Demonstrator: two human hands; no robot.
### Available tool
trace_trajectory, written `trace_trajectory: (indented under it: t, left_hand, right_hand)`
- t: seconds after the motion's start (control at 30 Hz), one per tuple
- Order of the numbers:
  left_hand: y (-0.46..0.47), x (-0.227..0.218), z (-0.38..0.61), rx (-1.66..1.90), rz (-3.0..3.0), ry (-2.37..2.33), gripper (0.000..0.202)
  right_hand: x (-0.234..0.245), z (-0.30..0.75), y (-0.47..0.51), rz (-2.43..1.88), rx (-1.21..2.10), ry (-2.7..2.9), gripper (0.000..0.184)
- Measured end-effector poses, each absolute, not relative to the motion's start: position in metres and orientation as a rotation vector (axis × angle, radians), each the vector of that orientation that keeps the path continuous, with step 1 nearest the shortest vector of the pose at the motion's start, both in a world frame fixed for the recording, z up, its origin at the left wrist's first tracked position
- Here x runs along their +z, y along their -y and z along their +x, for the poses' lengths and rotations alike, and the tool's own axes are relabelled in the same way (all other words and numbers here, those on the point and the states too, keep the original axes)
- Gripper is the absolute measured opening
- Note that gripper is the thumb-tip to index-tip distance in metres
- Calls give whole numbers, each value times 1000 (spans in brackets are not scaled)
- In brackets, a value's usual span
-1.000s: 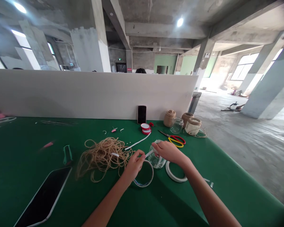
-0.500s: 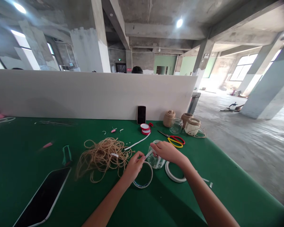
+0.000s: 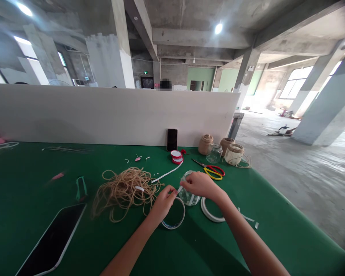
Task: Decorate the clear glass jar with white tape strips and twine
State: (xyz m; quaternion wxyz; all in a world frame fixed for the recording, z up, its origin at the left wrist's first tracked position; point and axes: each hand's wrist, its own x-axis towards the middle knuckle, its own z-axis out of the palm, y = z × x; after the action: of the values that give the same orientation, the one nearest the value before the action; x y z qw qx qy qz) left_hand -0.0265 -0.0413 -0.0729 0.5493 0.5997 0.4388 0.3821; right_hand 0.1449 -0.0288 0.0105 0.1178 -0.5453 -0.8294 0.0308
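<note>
A short strip of white tape (image 3: 179,189) runs between my two hands. My left hand (image 3: 164,200) is closed in a pinch on its lower end. My right hand (image 3: 199,183) pinches the upper end, just in front of a clear glass jar (image 3: 191,199) that carries white tape on its side. The right hand hides part of the jar. Close by my left hand lies a white tape roll (image 3: 184,214), partly covered by that hand. Another white tape roll (image 3: 207,214) lies under my right forearm.
Tangled jute twine (image 3: 129,188) lies left of my hands. Scissors (image 3: 214,172), red-rimmed rolls (image 3: 176,154), a propped phone (image 3: 171,140), a clear jar (image 3: 214,154) and twine-wrapped jars (image 3: 205,145) stand behind. A large tablet (image 3: 53,239) lies front left; a white partition (image 3: 112,115) bounds the green table.
My right hand has shifted slightly left and down, closer to my left hand. Less of the tape strip shows between them. The left hand has barely moved.
</note>
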Motion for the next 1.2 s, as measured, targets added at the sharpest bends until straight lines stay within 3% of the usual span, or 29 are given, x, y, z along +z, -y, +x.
trace_trajectory:
  t: [0.6,1.2]
  left_hand:
    - [41,-76,-27,898,1452,-1049,29]
    - [44,-72,-31,901,1638,-1143,31]
  right_hand:
    - [7,142,27,-1700,52,2377,28]
    - [8,150,27,-1827,80,2190,25]
